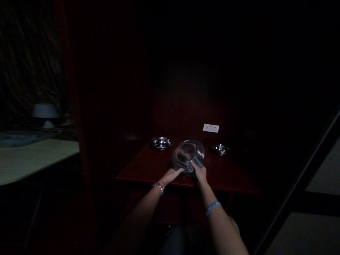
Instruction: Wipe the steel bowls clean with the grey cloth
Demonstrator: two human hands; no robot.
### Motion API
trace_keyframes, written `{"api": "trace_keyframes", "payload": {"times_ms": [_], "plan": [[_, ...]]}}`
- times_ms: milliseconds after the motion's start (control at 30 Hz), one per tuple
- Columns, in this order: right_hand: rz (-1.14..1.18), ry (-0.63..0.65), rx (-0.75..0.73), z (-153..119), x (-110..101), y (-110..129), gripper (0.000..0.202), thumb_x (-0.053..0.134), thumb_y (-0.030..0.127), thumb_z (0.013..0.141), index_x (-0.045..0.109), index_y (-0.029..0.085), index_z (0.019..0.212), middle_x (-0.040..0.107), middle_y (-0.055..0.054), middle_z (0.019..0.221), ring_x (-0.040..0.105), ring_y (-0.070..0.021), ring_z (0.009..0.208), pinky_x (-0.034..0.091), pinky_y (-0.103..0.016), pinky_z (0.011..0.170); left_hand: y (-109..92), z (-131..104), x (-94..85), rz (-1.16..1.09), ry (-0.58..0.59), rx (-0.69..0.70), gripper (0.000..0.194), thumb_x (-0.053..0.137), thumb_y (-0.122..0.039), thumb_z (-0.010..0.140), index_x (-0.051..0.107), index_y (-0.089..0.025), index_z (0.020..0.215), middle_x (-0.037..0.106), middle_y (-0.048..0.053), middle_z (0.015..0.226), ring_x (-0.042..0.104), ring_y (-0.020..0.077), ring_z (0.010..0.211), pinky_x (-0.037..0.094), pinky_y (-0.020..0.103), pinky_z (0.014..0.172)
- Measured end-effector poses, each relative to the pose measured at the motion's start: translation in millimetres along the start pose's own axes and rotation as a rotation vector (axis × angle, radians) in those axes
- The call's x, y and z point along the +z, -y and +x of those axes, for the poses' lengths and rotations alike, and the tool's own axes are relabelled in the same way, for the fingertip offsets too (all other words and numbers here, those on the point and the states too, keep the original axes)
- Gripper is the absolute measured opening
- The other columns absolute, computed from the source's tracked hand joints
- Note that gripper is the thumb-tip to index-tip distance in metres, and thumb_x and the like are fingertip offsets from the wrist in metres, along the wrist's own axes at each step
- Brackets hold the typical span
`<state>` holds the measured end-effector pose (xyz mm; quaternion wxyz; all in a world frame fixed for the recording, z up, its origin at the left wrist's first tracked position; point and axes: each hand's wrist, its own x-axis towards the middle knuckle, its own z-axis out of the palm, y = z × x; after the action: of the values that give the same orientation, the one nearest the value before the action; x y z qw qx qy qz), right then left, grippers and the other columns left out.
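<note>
A shiny round metal dish point(183, 150) is tilted up above the front of a dark red table point(148, 166), its inner face toward me. My left hand point(172, 175) grips its lower left rim, thumb on the near side and the other fingers hidden behind. In my right hand point(199, 171) is a grey cloth point(197, 161), pressed against the inside of the dish at its lower right. The fingers of this hand are closed on the cloth.
One metal dish point(162, 143) rests at the table's back left, and more metal dishware point(220, 149) lies at the back right. A white power socket point(211, 128) is on the rear panel. Dark partitions flank the table. Left of them stand a pale table point(39, 157) and a lamp point(45, 111).
</note>
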<state>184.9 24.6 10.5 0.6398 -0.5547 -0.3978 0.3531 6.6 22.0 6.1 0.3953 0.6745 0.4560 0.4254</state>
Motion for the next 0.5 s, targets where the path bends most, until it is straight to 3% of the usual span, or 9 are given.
{"api": "trace_keyframes", "payload": {"times_ms": [267,500], "plan": [[-0.15,-0.044,-0.111,16.0,-31.1,7.6,0.058,0.076,0.051,0.062,0.076,0.015,0.106,0.077,-0.009,0.103,0.073,-0.0273,0.097,0.056,-0.032,0.084,-14.2,-6.9,-1.9,0.021,0.029,0.021,0.046,0.063,-0.039,0.079,0.07,-0.022,0.122,0.069,0.003,0.129,0.061,0.0244,0.125,0.043,0.032,0.11],[-0.316,-0.102,-0.13,9.6,-41.0,18.2,0.054,0.074,0.056,0.064,0.077,0.02,0.104,0.078,-0.009,0.103,0.071,-0.029,0.102,0.054,-0.033,0.087,-16.9,-7.3,-2.7,0.036,0.01,0.047,0.05,0.061,-0.041,0.081,0.067,-0.02,0.126,0.066,0.004,0.134,0.058,0.0256,0.128,0.041,0.035,0.112]]}}
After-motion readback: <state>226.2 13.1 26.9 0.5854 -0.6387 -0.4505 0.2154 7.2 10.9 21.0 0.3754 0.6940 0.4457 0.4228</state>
